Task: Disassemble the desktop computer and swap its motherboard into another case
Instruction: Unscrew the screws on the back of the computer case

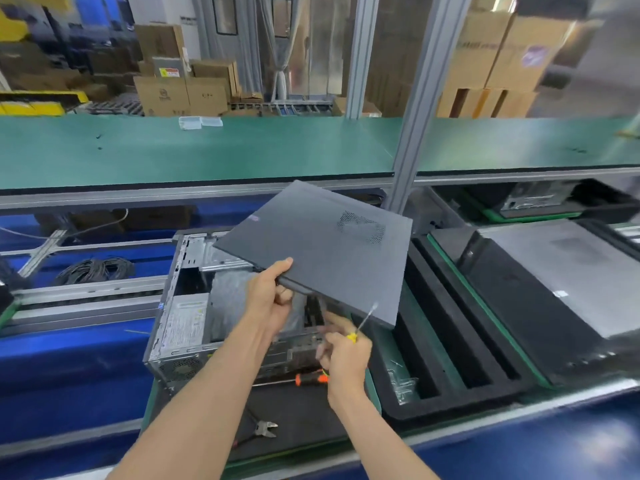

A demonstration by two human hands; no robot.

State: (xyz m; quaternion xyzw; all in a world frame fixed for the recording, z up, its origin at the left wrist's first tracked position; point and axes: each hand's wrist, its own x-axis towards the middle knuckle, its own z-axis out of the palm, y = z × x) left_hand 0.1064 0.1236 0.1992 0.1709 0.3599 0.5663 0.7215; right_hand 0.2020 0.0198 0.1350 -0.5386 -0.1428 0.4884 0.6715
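Side panel lifted off the open case.

My left hand grips the panel at its near edge, thumb on top and fingers curled beneath, holding it tilted above the case. My right hand, blurred, clenches a yellow-handled screwdriver just under the panel's near corner. An orange screwdriver and cutters lie on the mat below.

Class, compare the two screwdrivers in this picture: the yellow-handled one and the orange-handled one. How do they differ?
The yellow screwdriver is gripped in the right hand; the orange screwdriver lies untouched on the black mat. The yellow one's shaft points up towards the lifted panel; the orange one lies flat. Handle colours differ: yellow against orange and black. Both are near the open case.
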